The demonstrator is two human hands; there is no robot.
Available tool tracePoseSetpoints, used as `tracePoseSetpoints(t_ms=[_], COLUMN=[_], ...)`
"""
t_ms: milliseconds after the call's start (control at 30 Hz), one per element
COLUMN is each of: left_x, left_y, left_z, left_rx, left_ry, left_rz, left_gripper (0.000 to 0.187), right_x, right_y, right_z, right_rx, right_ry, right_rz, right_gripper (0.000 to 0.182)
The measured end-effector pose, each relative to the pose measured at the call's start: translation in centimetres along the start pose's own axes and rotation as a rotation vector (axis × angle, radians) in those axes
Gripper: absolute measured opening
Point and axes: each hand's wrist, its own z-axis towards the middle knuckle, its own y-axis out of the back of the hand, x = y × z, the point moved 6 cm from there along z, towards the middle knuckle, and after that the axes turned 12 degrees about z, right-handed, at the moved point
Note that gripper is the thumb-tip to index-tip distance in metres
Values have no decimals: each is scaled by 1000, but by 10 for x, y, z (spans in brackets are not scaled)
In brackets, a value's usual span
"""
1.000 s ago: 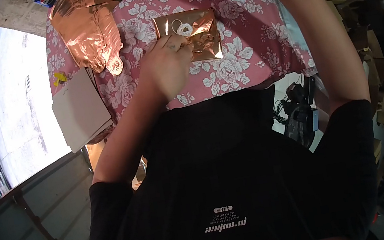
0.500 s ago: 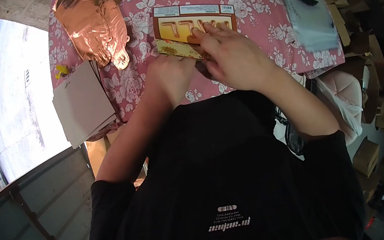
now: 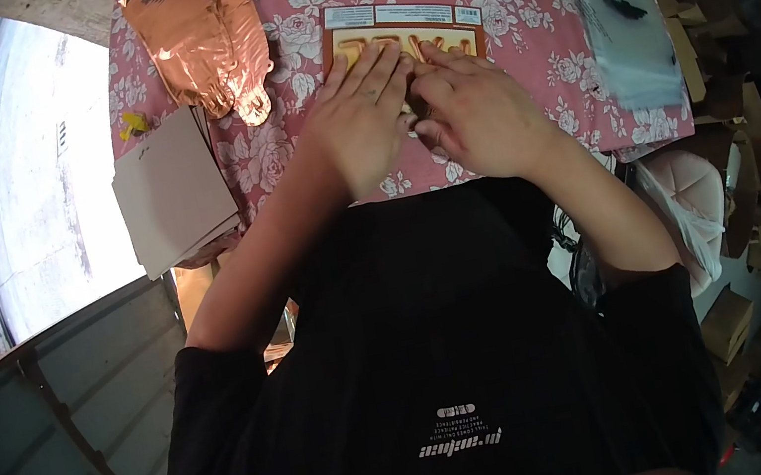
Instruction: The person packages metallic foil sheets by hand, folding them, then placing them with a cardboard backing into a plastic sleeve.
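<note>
A flat packet (image 3: 405, 24) with gold letters on an orange card and white labels lies on the pink flowered tablecloth (image 3: 522, 63). My left hand (image 3: 361, 120) rests palm down on its near left part, fingers stretched out and together. Beside it, my right hand (image 3: 473, 116) has its fingers curled, the tips pinching at the packet's near edge between the two hands. Both hands hide the packet's lower half.
Crumpled rose-gold foil (image 3: 207, 40) lies at the table's far left and along the back. A stack of cardboard sheets (image 3: 174, 186) overhangs the left edge. A clear plastic bag (image 3: 622, 26) lies at the right. Cartons (image 3: 759, 214) crowd the floor on the right.
The small folded foil piece has been covered by the lettered packet. My right hand came down from above onto it. My left hand moved up onto the packet and flattened.
</note>
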Motion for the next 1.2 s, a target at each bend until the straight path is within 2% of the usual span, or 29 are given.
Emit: tracePoseSetpoints(t_ms=[67, 133, 167, 200, 267, 300, 367, 400, 467, 500, 567, 800, 867, 900, 933, 967, 1033, 1067, 1100, 1133, 1167, 1200], left_x=[2, -1, -2, -3, -3, -3, -1, -1, 0, 1, 3, 10, 12, 12, 12, 14, 43, 52, 71, 87, 93, 100], left_y=[-9, -7, -8, -8, -6, -6, -5, -5, -6, -6, -4, -5, 0, 14, 29, 40, 84, 107, 109, 108, 111, 97], left_z=[-3, -6, -7, -7, -6, -6, -7, -6, -8, -8, -8, -7, -8, -9, -12, -19, -44, -51, -61, -69, -71, -68], left_rx=[-10, 66, 69, 43, 6, 8, 8, 19, 29, 27, 23, 82, 93, -9, -111, -114, -446, -596, -631, -661, -666, -511], left_ry=[16, 34, 34, 39, 49, 45, 48, 45, 47, 42, 36, 27, 30, 17, 4, 4, 223, 246, 351, 455, 457, 543], left_rz=[-10, 12, 10, 7, 11, 3, -3, -23, -44, -65, -86, -172, -187, -126, -65, -63, -287, -223, -482, -741, -734, -1122], left_gripper=[62, 62, 62, 62, 62, 62, 63, 63, 64, 64, 65, 66, 65, 61, 57, 57, 47, 41, 40, 41, 41, 49], right_x=[-3, -14, -20, -33, -52, -58, -75, -74, -76, -72, -70, -61, -56, -52, -45, -35, -11, 14, 36, 59, 79, 91], right_y=[11, 25, 35, 32, 40, 44, 30, 32, 22, 22, 14, 14, 26, 34, 47, 61, 89, 110, 124, 137, 144, 140], right_z=[10, 29, 40, 51, 82, 95, 115, 123, 132, 140, 148, 152, 141, 134, 128, 120, 91, 77, 61, 43, 18, -7], right_rx=[0, 159, -10, -9, -192, -193, 182, 184, 425, 427, 603, 657, 604, 602, 506, 411, 272, 228, 183, -3, -189, -313], right_ry=[9, -275, -269, -268, -48, -42, -257, -252, -360, -358, -367, -330, -369, -368, -323, -277, -339, -281, -222, 81, 386, 505], right_rz=[14, 200, 182, 183, 155, 152, 86, 84, -29, -30, -174, -162, 81, 78, 92, 106, 218, 161, 104, 19, -64, -80], right_gripper=[38, 30, 31, 31, 44, 44, 62, 62, 68, 68, 64, 52, 44, 44, 40, 35, 27, 22, 17, 13, 10, 17])
